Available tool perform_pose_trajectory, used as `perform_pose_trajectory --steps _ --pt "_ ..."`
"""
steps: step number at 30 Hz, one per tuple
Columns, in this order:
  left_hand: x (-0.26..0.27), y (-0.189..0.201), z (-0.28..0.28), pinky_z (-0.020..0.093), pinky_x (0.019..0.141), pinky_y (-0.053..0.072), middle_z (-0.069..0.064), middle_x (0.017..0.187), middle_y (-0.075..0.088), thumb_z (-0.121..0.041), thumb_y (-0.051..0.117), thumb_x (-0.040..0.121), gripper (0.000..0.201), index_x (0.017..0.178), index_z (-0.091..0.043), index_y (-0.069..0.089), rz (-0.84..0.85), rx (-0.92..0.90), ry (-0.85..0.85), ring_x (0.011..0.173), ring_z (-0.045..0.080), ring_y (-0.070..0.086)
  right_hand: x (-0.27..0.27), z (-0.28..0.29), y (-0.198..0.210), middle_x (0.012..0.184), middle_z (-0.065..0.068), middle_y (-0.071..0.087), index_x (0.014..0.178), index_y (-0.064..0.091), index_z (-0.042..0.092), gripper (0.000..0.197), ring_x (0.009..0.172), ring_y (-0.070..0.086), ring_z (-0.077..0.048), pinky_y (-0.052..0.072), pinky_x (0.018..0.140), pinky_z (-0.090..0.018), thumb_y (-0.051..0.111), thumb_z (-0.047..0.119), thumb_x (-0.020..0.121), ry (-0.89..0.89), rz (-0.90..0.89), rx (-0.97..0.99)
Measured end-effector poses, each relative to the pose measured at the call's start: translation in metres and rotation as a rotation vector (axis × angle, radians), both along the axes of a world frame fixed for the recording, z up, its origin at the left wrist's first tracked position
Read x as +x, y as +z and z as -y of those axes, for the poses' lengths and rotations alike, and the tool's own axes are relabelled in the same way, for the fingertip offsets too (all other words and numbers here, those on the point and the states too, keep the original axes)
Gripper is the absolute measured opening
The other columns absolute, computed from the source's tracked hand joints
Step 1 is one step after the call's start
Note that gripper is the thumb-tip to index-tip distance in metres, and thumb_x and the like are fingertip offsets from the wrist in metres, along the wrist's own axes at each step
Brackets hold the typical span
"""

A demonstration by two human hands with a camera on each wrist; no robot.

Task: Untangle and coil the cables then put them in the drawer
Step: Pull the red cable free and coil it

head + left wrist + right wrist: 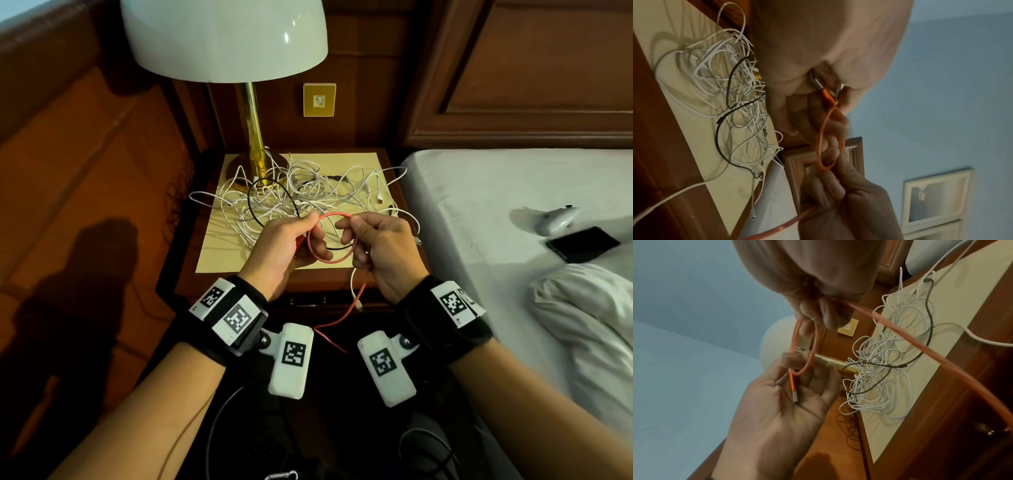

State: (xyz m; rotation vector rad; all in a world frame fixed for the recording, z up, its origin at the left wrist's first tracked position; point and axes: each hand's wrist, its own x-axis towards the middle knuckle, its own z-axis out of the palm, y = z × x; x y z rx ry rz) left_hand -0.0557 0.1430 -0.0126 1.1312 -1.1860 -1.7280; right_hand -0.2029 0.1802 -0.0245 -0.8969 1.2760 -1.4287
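Left hand point(286, 245) is gripping one side of a small loop of red cable point(331, 261), fingers curled round it, the plug end lying in the palm. Right hand point(383, 248) is pinching the loop's other side between thumb and forefinger, the loose length hanging toward the person's lap. Behind both hands, tangled white cables point(301, 195) and a black cable point(255, 212) are lying on the nightstand point(219, 253), beside the lamp point(253, 137).

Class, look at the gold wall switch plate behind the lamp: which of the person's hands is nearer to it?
Right. The right hand sits below and slightly right of the switch plate; the left hand is below it, further left. Both hold the red cable.
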Motion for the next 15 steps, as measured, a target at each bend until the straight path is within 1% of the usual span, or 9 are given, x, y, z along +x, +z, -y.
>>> perform_pose_trajectory --steps 2,3,5,7,9,11,13,15 --pt "-0.001 0.0 0.0 0.032 0.067 0.047 0.005 0.052 0.056 -0.029 0.048 0.099 0.036 0.069 -0.01 0.056 0.009 0.044 -0.034 0.062 0.025 0.064 -0.001 -0.001 -0.002 0.063 -0.008 0.056 0.089 0.065 -0.004 0.025 0.037 0.034 -0.01 0.025 0.04 -0.02 0.044 0.003 0.099 -0.019 0.023 0.002" --pt "-0.002 0.001 0.0 0.033 0.067 0.048 0.004 0.05 0.053 -0.031 0.048 0.099 0.038 0.068 -0.01 0.055 -0.006 0.068 -0.041 0.06 0.025 0.062 -0.001 -0.002 -0.001 0.061 -0.006 0.056 0.089 0.065 -0.003 0.025 0.038 0.035 -0.01 0.027 0.04 -0.02 0.044 0.003 0.099 -0.026 0.041 -0.001" --pt "-0.002 0.001 0.001 0.034 0.065 0.05 0.0 0.044 0.042 -0.031 0.046 0.1 0.042 0.065 -0.009 0.053 -0.066 0.109 -0.031 0.049 0.022 0.05 -0.002 -0.003 -0.001 0.059 -0.005 0.057 0.088 0.065 -0.002 0.025 0.038 0.038 -0.011 0.029 0.04 -0.02 0.044 0.003 0.099 -0.032 0.079 -0.007" --pt "-0.001 0.003 0.001 0.028 0.055 0.05 -0.003 0.042 0.032 -0.027 0.043 0.1 0.041 0.063 -0.009 0.05 -0.143 0.147 -0.009 0.041 0.016 0.038 -0.003 -0.003 -0.002 0.061 -0.008 0.059 0.086 0.065 0.0 0.026 0.04 0.04 -0.011 0.029 0.039 -0.019 0.044 0.004 0.099 -0.013 0.076 -0.012" --pt "0.002 0.004 0.001 0.021 0.046 0.046 -0.004 0.043 0.028 -0.02 0.041 0.099 0.038 0.063 -0.009 0.048 -0.214 0.159 0.026 0.038 0.012 0.032 -0.004 -0.005 -0.005 0.066 -0.01 0.058 0.083 0.065 0.001 0.024 0.041 0.041 -0.012 0.027 0.039 -0.018 0.047 0.005 0.099 0.008 0.025 -0.013" --pt "0.006 0.003 0.002 0.021 0.048 0.046 -0.005 0.044 0.028 -0.017 0.041 0.098 0.035 0.065 -0.009 0.049 -0.268 0.149 0.061 0.038 0.011 0.03 -0.006 -0.009 -0.011 0.067 -0.01 0.055 0.082 0.066 0.001 0.02 0.041 0.04 -0.013 0.027 0.038 -0.019 0.053 0.008 0.096 0.023 -0.028 0.001" --pt "0.013 0.002 0.005 0.024 0.051 0.049 -0.005 0.045 0.028 -0.017 0.042 0.097 0.033 0.066 -0.009 0.05 -0.328 0.142 0.093 0.039 0.011 0.03 -0.01 -0.012 -0.017 0.062 -0.006 0.052 0.081 0.066 0.002 0.015 0.041 0.04 -0.013 0.028 0.041 -0.021 0.061 0.012 0.092 0.039 -0.046 0.029" --pt "0.02 0.001 0.009 0.025 0.053 0.048 -0.006 0.045 0.029 -0.019 0.041 0.097 0.032 0.067 -0.01 0.05 -0.387 0.135 0.119 0.041 0.011 0.03 -0.017 -0.014 -0.021 0.06 -0.004 0.051 0.079 0.064 0.004 0.012 0.042 0.04 -0.013 0.029 0.042 -0.021 0.066 0.012 0.087 0.056 -0.048 0.06"
